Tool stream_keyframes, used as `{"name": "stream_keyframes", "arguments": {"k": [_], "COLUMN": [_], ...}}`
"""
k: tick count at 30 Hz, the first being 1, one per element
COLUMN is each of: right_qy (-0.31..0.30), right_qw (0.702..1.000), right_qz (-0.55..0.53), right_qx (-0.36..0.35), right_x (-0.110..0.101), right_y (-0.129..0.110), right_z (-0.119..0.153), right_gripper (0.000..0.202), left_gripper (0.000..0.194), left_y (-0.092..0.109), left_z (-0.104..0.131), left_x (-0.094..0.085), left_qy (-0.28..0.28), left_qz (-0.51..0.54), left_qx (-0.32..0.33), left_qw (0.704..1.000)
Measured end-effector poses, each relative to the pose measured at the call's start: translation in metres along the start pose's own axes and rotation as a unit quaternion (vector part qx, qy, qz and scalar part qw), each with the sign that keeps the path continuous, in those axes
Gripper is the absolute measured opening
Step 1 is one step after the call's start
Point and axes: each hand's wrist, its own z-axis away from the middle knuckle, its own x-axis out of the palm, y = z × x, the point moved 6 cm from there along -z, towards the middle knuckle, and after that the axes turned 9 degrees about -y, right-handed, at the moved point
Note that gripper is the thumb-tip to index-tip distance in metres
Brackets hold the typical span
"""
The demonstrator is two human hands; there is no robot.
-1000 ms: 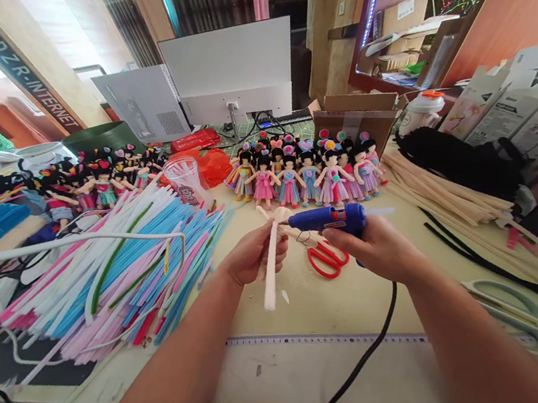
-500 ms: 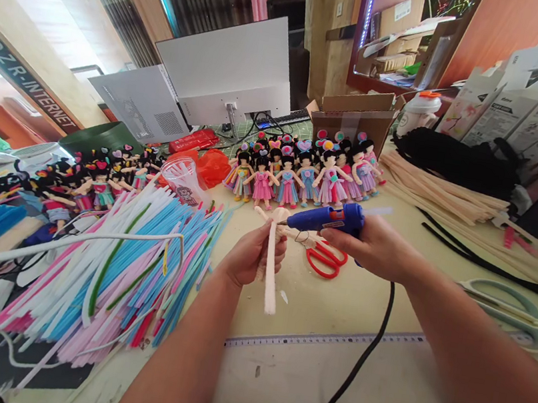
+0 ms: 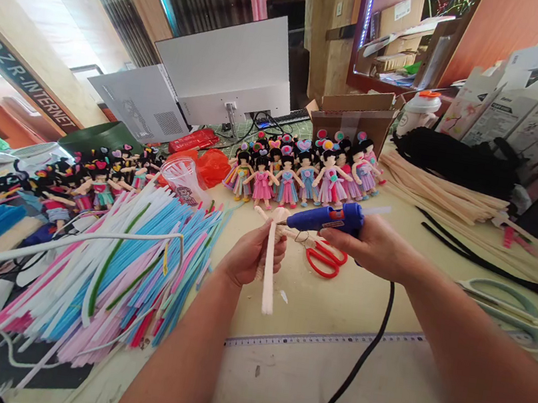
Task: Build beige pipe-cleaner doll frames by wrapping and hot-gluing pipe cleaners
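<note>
My left hand [image 3: 256,250] is closed around a cream pipe-cleaner figure [image 3: 270,276], whose long pale strip hangs down in front of the fingers. Thin cream ends stick out above the fist; the part inside it is hidden. In my right hand [image 3: 378,245] is a blue hot glue gun [image 3: 330,219], its nozzle touching or very close to the top of the pale strip. A clear glue stick [image 3: 377,210] pokes out of the gun's back. Just beyond the hands lie red-handled scissors [image 3: 325,260], their blades partly behind the gun.
Finished pipe-cleaner dolls [image 3: 298,175] stand in rows at the back. Colourful pipe cleaners [image 3: 138,263] are heaped at left. Cream stems [image 3: 443,187], black stems [image 3: 458,152] and pale green scissors [image 3: 506,307] lie at right. A ruler strip [image 3: 299,339] and black cord [image 3: 367,357] are near the front edge.
Almost nothing differs. Both hands, the glue gun and the figure keep practically the same positions.
</note>
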Motion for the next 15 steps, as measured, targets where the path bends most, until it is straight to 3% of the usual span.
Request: {"name": "stream_keyframes", "arguments": {"k": [15], "right_qy": [0.007], "right_qw": [1.000], "right_qz": [0.003], "right_qx": [-0.003], "right_x": [-0.0003], "right_y": [-0.0046], "right_z": [0.0002], "right_gripper": [0.028], "left_gripper": [0.052], "left_y": [0.0016], "left_z": [0.0012], "left_x": [0.0024], "left_qy": [0.021], "left_qz": [-0.008], "left_qx": [-0.011], "left_qw": [1.000]}}
